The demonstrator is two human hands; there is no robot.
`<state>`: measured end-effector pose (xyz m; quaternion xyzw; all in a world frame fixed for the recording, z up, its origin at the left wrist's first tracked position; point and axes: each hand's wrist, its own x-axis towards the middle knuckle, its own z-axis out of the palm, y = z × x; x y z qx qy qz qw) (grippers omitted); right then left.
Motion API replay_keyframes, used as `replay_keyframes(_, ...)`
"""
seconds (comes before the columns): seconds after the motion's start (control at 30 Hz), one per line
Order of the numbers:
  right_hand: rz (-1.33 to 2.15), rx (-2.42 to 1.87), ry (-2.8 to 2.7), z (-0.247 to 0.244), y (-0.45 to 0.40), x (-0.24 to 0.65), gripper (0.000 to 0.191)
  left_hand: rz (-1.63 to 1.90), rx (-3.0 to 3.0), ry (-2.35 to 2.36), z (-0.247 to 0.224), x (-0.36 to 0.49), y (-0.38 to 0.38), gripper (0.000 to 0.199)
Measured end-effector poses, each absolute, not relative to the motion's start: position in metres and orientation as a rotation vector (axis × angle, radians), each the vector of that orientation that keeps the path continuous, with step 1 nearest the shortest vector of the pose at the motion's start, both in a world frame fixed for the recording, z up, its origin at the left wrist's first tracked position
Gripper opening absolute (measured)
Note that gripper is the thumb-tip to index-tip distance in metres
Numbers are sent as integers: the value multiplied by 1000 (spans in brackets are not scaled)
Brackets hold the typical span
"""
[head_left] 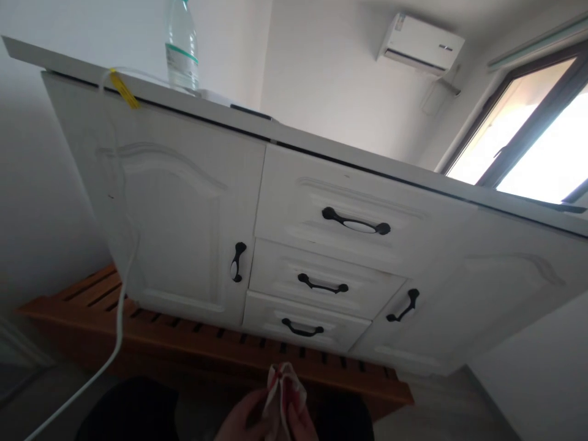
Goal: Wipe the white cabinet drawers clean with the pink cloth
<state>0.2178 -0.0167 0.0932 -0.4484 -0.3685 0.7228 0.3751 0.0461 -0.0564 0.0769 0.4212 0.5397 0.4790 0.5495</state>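
Low at the bottom edge, a crumpled white and red piece (pixel 289 389) stands up between my hands; whether it is cloth or a soft wrapper I cannot tell. My left hand (pixel 245 416) grips it from the left side with bent fingers. From the right, my right hand (pixel 301 422) closes on the same piece, its fingers partly hidden in the folds. Both hands are dim and cut off by the frame's lower edge. They are in front of a slatted wooden bench (pixel 202 343), below the cabinet drawers.
A white cabinet (pixel 179 202) with dark-handled doors and drawers stands on the bench. On its top are a clear plastic bottle (pixel 182 55) and a dark flat item (pixel 250 111). A white cable (pixel 120 324) with a yellow tag hangs down the left side. Dark-clothed knees flank my hands.
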Motion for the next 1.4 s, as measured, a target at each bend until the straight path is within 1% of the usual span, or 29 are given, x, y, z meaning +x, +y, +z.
replay_keyframes(0.07,1729,-1264,-1026,102,-14,227,66,1151,719,1170,91,42,-58,45)
replay_keyframes(0.13,1572,-1368,-1141,114,-11,236,60,1154,393,1019,101,38,-60,40)
replay_keyframes(0.2,1488,-1425,-1166,126,-9,244,53,1149,231,927,105,33,-65,36)
replay_keyframes(0.27,1534,-1413,-1050,136,-8,248,51,1150,166,887,105,30,-70,37)
replay_keyframes(0.37,1694,-1325,-772,142,-9,248,53,1154,32,887,105,27,-73,41)
replay_keyframes(0.5,1848,-1285,-576,138,-11,244,58,1095,-163,819,124,25,-68,45)
replay_keyframes(0.57,1930,-1253,-506,133,-13,242,58,1079,-172,752,139,22,-63,51)
replay_keyframes(0.63,1948,-1215,-494,128,-15,239,55,1142,-120,767,150,21,-60,56)
replay_keyframes(0.7,1860,-1218,-519,124,-18,233,54,1203,-17,825,154,22,-59,63)
replay_keyframes(0.8,1702,-1267,-528,123,-21,222,54,1154,98,862,148,29,-62,69)
replay_keyframes(0.87,1755,-1233,-493,126,-22,217,48,1100,134,861,141,34,-67,65)
replay_keyframes(0.97,2012,-1100,-380,132,-25,217,45,1078,166,871,132,37,-74,54)
replay_keyframes(1.03,2081,-1070,-385,136,-28,221,40,1086,150,879,128,37,-76,49)
replay_keyframes(1.1,2043,-1082,-551,139,-31,224,36,1078,125,873,126,38,-76,47)
replay_keyframes(1.2,1965,-1105,-848,140,-36,223,39,1049,118,863,128,45,-71,45)
replay_keyframes(1.3,1826,-1178,-969,138,-37,218,40,1063,140,877,131,52,-67,45)
replay_keyframes(1.4,1645,-1276,-1099,135,-33,218,31,1054,170,907,133,50,-66,50)
